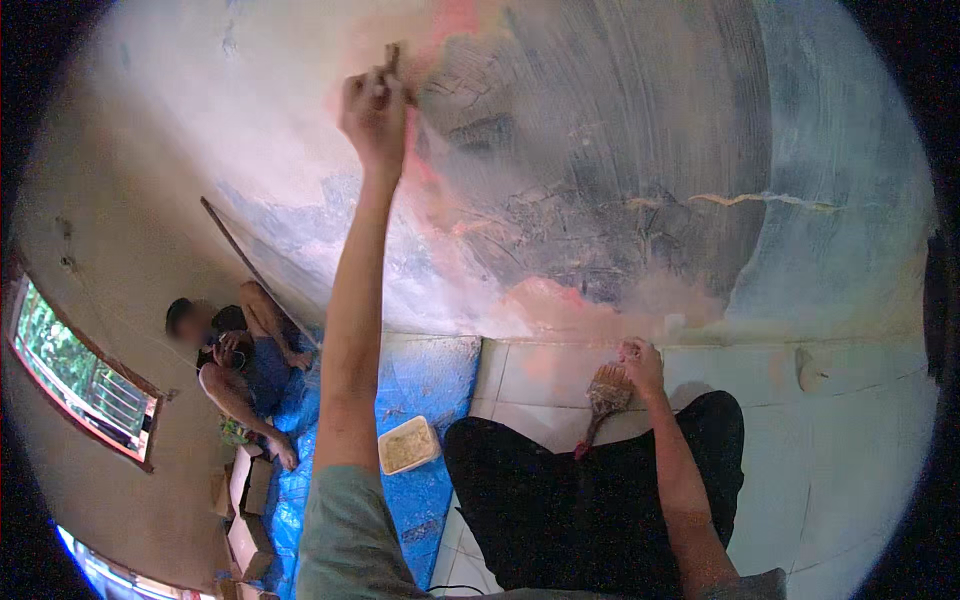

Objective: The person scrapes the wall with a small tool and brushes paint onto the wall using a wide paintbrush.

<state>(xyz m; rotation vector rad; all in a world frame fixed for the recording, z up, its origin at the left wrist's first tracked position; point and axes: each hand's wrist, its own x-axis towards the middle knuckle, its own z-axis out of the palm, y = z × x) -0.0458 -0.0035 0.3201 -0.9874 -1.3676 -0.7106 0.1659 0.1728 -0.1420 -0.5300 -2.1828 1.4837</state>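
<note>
My left hand (377, 112) is raised against the painted wall (600, 135), its fingers closed round a small brown tool, perhaps a scraper or brush; blur hides its exact kind. Grey and pinkish patches with streaks cover the wall here. Low down, close to the foot of the wall, is my right hand (642, 367), fingers bent, right beside a wide worn brush (609, 390). Whether the fingers grip this brush is not clear. The brush's bristle end points towards the wall and its dark handle towards my lap.
A white plastic tub (409, 445) with pale contents stands on a blue tarpaulin (427, 510). Another person (247, 360) sits at the left by a long stick (247, 259). Open cardboard boxes (251, 540) lie below them. A small pale object (810, 373) is on the tiles.
</note>
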